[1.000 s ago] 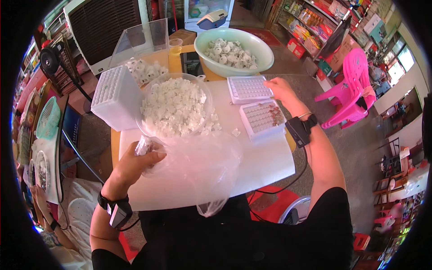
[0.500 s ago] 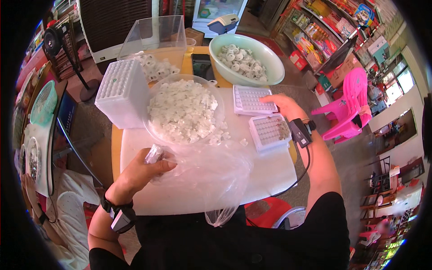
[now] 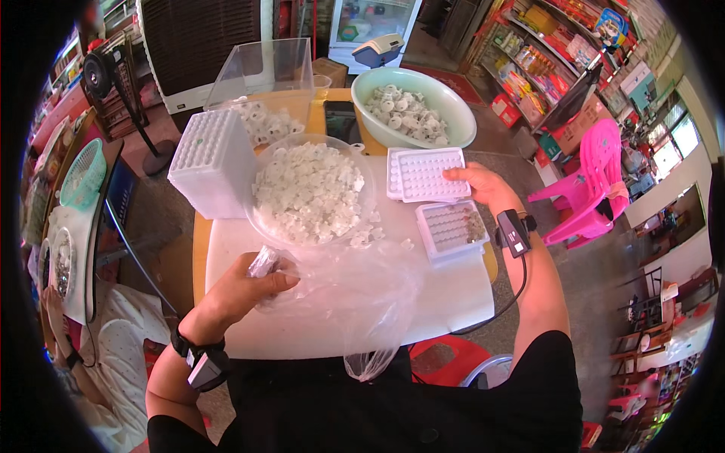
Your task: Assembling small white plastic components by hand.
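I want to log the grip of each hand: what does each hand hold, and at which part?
The left hand pinches the clear plastic bag at its bunched edge. The right hand rests on the white tray at its right edge; a real grip cannot be told.
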{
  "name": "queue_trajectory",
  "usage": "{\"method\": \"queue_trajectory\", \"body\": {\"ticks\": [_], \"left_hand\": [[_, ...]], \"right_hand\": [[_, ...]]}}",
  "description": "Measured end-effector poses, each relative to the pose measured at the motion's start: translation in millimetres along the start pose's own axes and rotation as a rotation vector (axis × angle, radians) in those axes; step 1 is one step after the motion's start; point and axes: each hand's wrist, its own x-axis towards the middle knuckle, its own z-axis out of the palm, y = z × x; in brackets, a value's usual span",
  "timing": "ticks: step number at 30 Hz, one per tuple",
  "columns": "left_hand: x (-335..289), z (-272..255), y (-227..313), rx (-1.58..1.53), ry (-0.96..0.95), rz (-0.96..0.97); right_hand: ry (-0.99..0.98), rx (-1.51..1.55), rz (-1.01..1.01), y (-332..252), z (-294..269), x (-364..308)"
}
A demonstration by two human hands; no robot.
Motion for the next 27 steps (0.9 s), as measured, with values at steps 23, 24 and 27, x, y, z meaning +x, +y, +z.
{"method": "queue_trajectory", "body": {"ticks": [23,24,27], "left_hand": [[-25.7,-12.3,-0.7,-0.16,0.175,0.063],[-26.3,-12.8,0.6,-0.15,0.228,0.056],[-35.1,-16.0,6.7,-0.182,0.275,0.047]], "right_hand": [[0.217,-0.977,-0.469,-59.1,122.2,-160.6],[0.232,-1.089,-0.384,-57.4,127.0,-171.8],[0.24,-1.273,-0.297,-27.0,138.9,-180.4]]}}
